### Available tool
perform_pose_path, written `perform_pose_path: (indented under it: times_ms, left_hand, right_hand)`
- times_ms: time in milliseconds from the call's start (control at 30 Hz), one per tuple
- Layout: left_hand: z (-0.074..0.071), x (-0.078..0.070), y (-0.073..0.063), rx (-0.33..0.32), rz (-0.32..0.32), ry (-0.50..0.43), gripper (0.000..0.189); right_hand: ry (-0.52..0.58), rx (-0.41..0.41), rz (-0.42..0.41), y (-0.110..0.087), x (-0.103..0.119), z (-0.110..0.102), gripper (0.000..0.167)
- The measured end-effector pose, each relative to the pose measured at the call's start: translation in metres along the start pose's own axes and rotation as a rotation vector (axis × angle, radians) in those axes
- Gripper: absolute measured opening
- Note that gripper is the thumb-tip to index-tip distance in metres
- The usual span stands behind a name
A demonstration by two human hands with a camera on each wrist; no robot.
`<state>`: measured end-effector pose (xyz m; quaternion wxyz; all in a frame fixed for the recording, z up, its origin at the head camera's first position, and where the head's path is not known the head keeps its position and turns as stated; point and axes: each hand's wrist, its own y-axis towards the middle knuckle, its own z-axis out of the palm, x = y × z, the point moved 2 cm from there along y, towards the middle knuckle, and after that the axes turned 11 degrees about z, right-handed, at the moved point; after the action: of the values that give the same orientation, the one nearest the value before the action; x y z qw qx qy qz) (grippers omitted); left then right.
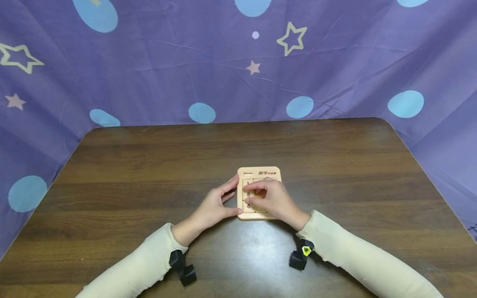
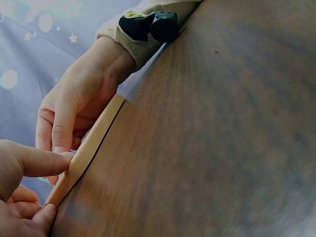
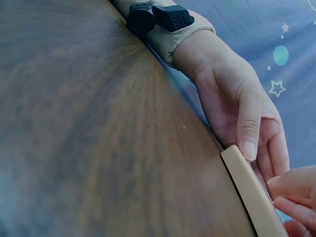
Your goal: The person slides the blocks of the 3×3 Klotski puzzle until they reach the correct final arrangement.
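Note:
A flat wooden sliding number puzzle [image 1: 240,194] lies on the table, with tiles marked 1, 8 and 4 down its left column. My left hand [image 1: 216,203] holds its left side, thumb at the near corner and fingertips farther up the edge. My right hand [image 1: 277,200] reaches over the board, hiding most of its other tiles. Its index fingertip and thumb touch the left column just above and below the 8 tile [image 1: 248,194]. In the right wrist view, the left thumb rests at the corner of the puzzle's pale side [image 3: 254,195].
The brown wood-grain table [image 1: 149,165] extends around the puzzle, with a glare patch in front of it. Behind hangs a purple curtain [image 1: 208,78] printed with stars and blue dots. Black wrist cameras [image 1: 182,267] are strapped over the cream sleeves.

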<state>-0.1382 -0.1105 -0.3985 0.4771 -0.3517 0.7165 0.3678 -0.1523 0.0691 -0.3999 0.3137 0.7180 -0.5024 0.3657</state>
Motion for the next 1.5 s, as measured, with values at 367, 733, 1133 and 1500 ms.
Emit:
perform_pose_path:
  times_ms: [367, 733, 1133, 1500]
  left_hand:
    - [0.0002, -0.0001, 0.0002, 0.0, -0.005, -0.002, 0.082]
    - [-0.0013, 0.0009, 0.0001, 0.003, 0.009, -0.004, 0.079]
    - [-0.001, 0.0026, 0.0009, 0.001, -0.015, 0.004, 0.081]
    - [-0.0014, 0.0024, 0.0005, 0.027, 0.008, 0.039, 0.079]
  right_hand:
    - [-0.031, -0.037, 0.05, 0.0026, 0.0031, 0.0023, 0.022]
    - [-0.045, -0.055, 0.066, 0.004, 0.0032, 0.0042, 0.021]
    - [-0.069, -0.091, 0.045, 0.0023, 0.0056, 0.0056, 0.02]
    - [-0.074, -0.095, -0.012, 0.0017, 0.005, 0.0064, 0.018]
